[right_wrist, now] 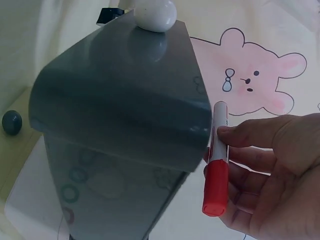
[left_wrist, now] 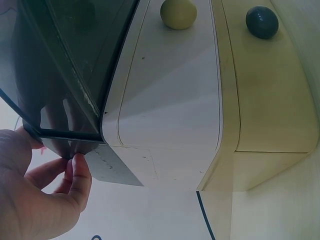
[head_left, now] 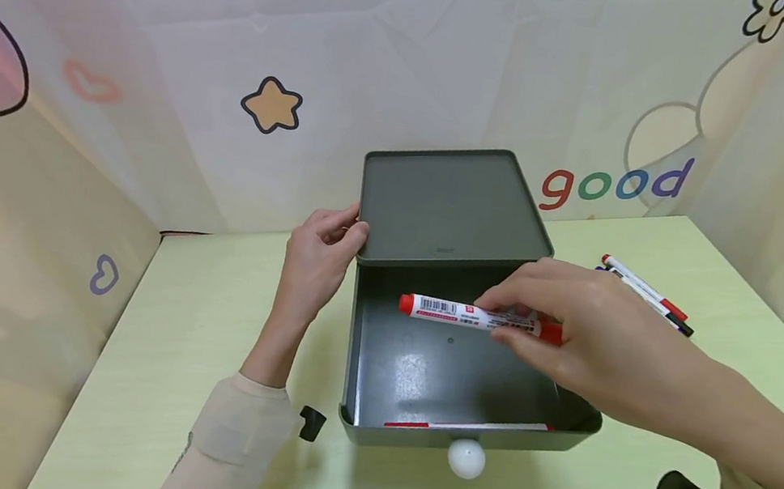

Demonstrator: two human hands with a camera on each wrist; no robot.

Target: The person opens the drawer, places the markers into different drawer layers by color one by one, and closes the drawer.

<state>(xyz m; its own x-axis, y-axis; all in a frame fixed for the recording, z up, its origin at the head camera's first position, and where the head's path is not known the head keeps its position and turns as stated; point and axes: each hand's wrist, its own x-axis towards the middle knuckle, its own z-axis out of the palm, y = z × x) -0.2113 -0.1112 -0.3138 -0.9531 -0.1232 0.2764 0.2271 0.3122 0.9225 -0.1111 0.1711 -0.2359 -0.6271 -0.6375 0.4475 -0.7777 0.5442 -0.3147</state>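
Observation:
My right hand (head_left: 573, 324) pinches a red-capped marker (head_left: 439, 309) between thumb and fingers, over the pulled-out drawer (head_left: 420, 370). In the right wrist view, the marker (right_wrist: 216, 185) appears beside the grey drawer front (right_wrist: 120, 90), its red end toward the camera. A white knob (head_left: 467, 458) sticks out of that front. Inside, another red and white marker (head_left: 480, 427) lies along the front wall. My left hand (head_left: 321, 252) holds the left edge of the grey drawer cabinet (head_left: 452, 203) near its front corner; its fingertips (left_wrist: 80, 165) meet that corner in the left wrist view.
Several markers (head_left: 650, 297) lie on the pale green table (head_left: 203, 344), right of the cabinet. Lower down, the cabinet has a white drawer (left_wrist: 170, 85) with a yellow knob and a yellow drawer (left_wrist: 270, 90) with a dark knob. A printed cloth (head_left: 423, 52) hangs behind.

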